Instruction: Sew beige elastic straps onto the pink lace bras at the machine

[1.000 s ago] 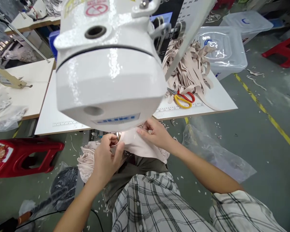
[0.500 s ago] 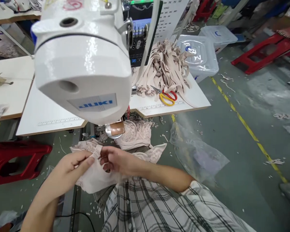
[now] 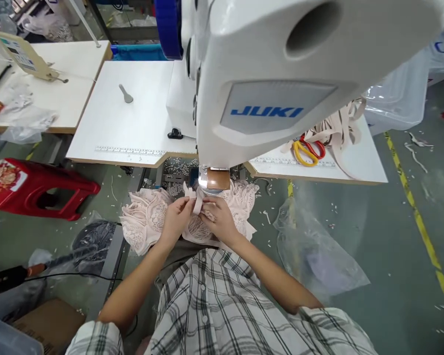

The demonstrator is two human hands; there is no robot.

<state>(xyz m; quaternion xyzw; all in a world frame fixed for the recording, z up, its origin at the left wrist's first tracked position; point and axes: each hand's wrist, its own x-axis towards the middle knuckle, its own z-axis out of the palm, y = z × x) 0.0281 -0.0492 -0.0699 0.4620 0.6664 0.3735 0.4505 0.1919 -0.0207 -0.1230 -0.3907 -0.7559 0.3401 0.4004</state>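
A white JUKI sewing machine head [image 3: 281, 74] fills the top of the view. Below its copper-coloured foot [image 3: 214, 180], pale pink lace garments [image 3: 144, 222] are heaped on my lap. My left hand [image 3: 175, 219] and my right hand [image 3: 218, 219] meet just under the foot. Both pinch a narrow beige strap [image 3: 197, 203] of the lace garment, held upright between their fingertips. My forearms come up out of plaid sleeves.
The white machine table [image 3: 133, 123] has a ruler strip along its front edge and a small grey tool [image 3: 126, 93]. Red and yellow scissors [image 3: 309, 150] lie by beige straps [image 3: 340, 128] at the right. A red stool [image 3: 37, 190] stands left. A plastic bag [image 3: 318, 251] lies on the floor.
The view swung left and closer. My hands rose from my lap to just under the machine's foot, and now pinch a strap upright instead of spreading the lace piece.
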